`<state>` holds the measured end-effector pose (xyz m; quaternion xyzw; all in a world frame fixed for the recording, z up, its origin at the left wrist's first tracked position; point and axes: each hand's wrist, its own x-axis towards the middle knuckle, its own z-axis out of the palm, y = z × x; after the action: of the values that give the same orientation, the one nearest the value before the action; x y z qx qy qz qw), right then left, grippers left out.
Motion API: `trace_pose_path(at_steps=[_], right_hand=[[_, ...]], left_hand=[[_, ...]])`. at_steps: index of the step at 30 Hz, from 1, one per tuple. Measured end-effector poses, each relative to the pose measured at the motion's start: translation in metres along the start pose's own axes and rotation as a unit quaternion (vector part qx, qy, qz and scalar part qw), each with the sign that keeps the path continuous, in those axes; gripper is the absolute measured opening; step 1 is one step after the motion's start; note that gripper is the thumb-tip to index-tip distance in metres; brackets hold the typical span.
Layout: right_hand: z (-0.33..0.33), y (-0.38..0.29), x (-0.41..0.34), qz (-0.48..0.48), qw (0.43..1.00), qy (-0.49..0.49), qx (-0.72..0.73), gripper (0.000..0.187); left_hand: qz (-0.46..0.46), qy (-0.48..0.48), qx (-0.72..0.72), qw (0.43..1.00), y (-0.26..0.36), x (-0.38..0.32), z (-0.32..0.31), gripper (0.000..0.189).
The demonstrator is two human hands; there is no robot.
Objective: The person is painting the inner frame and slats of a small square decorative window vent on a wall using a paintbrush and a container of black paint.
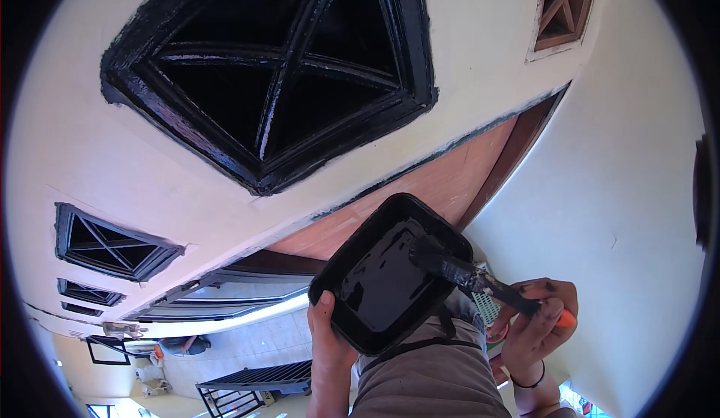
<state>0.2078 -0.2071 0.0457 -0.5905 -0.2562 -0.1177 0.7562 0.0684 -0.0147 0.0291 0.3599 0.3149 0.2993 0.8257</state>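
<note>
My left hand [329, 328] holds a black plastic tray [405, 201] by its near left rim, thumb over the edge. Dark paint [382, 277] covers the bottom of the tray. In my right hand [537, 319] is a paintbrush [478, 283] with a paint-smeared ferrule and an orange handle end; its bristles rest in the tray at the right side. Dark smudges mark the fingers of that hand. Above the tray, a vent frame [292, 52] with crossed bars is coated in glossy black, and dark paint runs unevenly along its outer edge.
Smaller dark crossed vents [112, 243] line the wall at left; a brown one [565, 1] is at upper right. A reddish-brown door panel [394, 204] lies below the big frame. A black metal rack [259, 381] stands on the tiled floor, and a person [183, 346] is farther off.
</note>
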Motion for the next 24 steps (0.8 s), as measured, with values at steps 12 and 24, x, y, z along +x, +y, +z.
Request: trace_pose_path(at_steps=[12,24], right_hand=[[0.016,-0.012,0.022,0.085,0.994,-0.062,-0.034,0.029],[0.027,-0.004,0.016,0.026,0.996,-0.053,-0.071,0.039]], left_hand=[[0.017,-0.012,-0.017,1.0,-0.005,0.009,-0.01,0.064],[0.028,-0.032,-0.061,0.997,0.004,0.01,-0.012,0.063]])
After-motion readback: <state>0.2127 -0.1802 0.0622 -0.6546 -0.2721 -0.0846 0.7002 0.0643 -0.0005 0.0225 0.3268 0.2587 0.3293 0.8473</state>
